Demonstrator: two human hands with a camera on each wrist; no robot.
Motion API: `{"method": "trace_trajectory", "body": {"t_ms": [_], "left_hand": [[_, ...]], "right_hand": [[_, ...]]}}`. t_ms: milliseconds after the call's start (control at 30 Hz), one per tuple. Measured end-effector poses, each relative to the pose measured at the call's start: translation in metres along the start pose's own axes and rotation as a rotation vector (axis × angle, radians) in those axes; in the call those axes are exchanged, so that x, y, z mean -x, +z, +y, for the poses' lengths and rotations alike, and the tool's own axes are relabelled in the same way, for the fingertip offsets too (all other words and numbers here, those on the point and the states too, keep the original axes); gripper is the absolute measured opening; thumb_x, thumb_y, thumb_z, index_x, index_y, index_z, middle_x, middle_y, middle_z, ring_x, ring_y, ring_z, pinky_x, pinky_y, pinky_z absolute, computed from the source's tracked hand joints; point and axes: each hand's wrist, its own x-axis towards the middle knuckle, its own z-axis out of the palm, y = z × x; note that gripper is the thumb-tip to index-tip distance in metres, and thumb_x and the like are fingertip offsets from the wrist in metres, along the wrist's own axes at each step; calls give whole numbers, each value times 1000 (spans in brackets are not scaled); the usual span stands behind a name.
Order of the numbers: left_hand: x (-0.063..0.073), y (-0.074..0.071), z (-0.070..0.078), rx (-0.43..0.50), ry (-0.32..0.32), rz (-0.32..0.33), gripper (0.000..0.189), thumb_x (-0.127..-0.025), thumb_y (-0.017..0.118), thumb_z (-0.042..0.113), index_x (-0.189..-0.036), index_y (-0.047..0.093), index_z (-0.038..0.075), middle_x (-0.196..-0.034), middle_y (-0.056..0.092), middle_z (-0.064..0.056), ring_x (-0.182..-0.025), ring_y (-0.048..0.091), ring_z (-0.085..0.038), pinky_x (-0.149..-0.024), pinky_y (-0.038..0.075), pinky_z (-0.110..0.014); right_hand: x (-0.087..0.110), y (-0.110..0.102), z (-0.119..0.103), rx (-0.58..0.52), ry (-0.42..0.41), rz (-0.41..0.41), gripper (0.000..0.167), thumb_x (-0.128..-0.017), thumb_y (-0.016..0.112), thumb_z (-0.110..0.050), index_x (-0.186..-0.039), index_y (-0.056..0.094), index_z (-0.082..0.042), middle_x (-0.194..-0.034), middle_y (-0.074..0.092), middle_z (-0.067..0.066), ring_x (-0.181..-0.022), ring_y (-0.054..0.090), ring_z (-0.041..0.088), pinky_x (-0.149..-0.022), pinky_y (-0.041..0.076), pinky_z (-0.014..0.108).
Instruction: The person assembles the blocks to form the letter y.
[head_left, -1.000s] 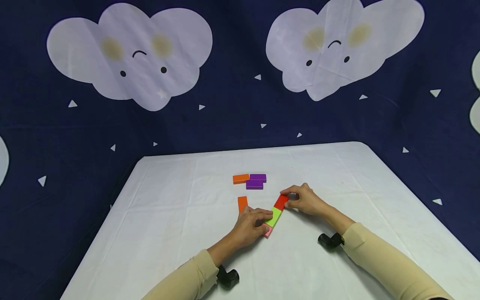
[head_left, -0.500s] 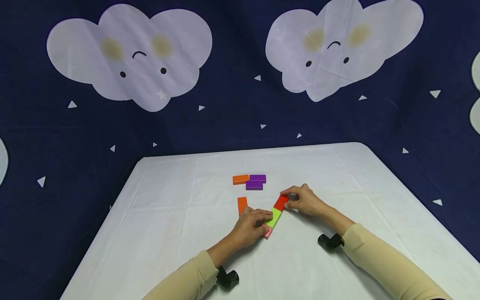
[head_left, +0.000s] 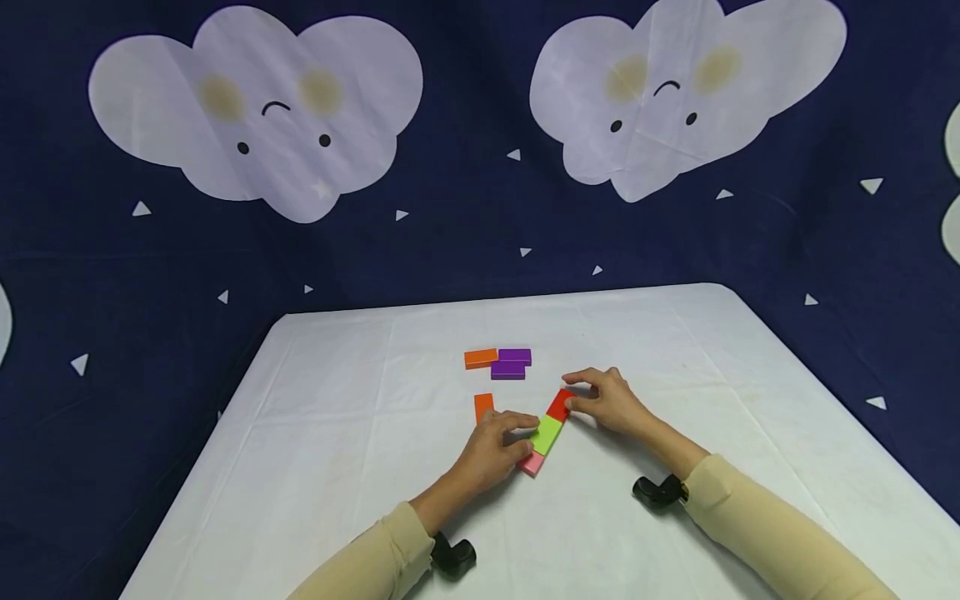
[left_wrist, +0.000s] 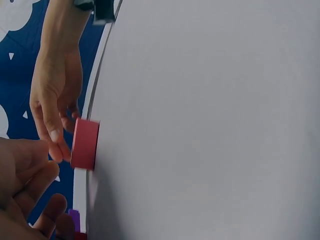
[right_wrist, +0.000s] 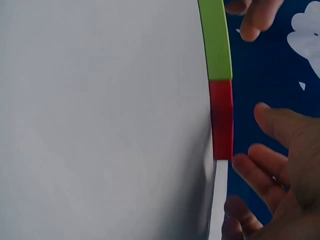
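Note:
Three block pieces, pink (head_left: 531, 465), lime green (head_left: 547, 435) and red (head_left: 558, 406), lie end to end in a slanted row on the white table (head_left: 360, 500). My left hand (head_left: 483, 454) is beside the pink and green blocks, its thumb and fingers spread; in the left wrist view they are left of the pink block (left_wrist: 85, 144). At the far end, my right hand (head_left: 611, 402) has its fingers loosely parted around the red block. The right wrist view shows a gap between thumb and fingers, near the red block (right_wrist: 222, 120), which butts against the green block (right_wrist: 216, 42).
An orange block (head_left: 483, 405) lies just behind my left hand, partly hidden by it. Farther back, another orange block (head_left: 480, 359) touches two purple blocks (head_left: 508, 372). A dark blue cloth (head_left: 465, 242) with clouds hangs behind the table. Black wrist devices (head_left: 453, 557) sit under both forearms.
My left fingers have drawn back slightly left off the green and pink blocks. The right fingers have spread from the red block's end. The row stays practically in place.

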Motion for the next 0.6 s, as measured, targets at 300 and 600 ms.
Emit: {"method": "trace_trajectory", "body": {"t_ms": [300,600], "left_hand": [[-3,-14,-9,3,-36,127,28,-86,65,12,-113,69,12,-94,64,-9,-91,45,-18,-74,37,-24],[-5,-26,-18,35,-45,227,27,-83,66,5,-109,70,10,-97,68,-11,-91,48,-23,-75,39,-23]], "right_hand": [[15,9,-15,2,52,89,43,-80,73,-28,-120,65,-16,-114,64,11,-93,44,25,-72,34,30],[28,24,-24,-42,10,90,44,-79,74,-26,-120,65,-15,-120,65,6,-89,41,22,-72,34,29]]}}
